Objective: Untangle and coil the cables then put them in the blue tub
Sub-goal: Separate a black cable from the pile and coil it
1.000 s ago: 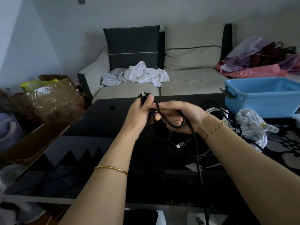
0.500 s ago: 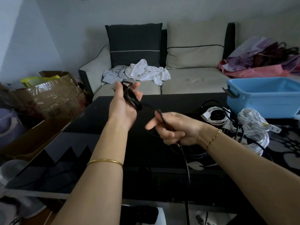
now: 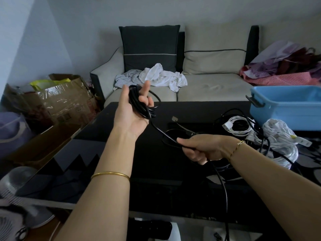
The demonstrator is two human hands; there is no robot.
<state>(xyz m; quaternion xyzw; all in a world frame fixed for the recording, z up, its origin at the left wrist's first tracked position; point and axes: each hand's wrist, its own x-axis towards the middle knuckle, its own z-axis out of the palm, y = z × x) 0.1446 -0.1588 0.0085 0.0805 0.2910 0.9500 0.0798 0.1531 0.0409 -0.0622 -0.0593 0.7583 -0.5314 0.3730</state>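
Observation:
My left hand (image 3: 132,110) is raised palm-up above the black table (image 3: 121,153) and holds several loops of a black cable (image 3: 139,103) across its fingers. From there the cable runs down to my right hand (image 3: 199,148), which grips it in a fist lower and to the right. Its free length hangs past the table's front edge. The blue tub (image 3: 286,108) stands at the far right of the table. In front of it lie white cable bundles (image 3: 278,136) tangled with more black cables (image 3: 239,126).
A sofa (image 3: 208,87) with crumpled white cloth (image 3: 161,77) stands behind the table. Cardboard boxes (image 3: 60,101) crowd the left side, and a fan (image 3: 19,188) sits at the lower left. Clothes and bags (image 3: 286,66) pile up on the sofa's right end.
My hands drew apart: the left rose up and leftward with the coil, the right moved down and right along the cable, pulling out a stretch between them.

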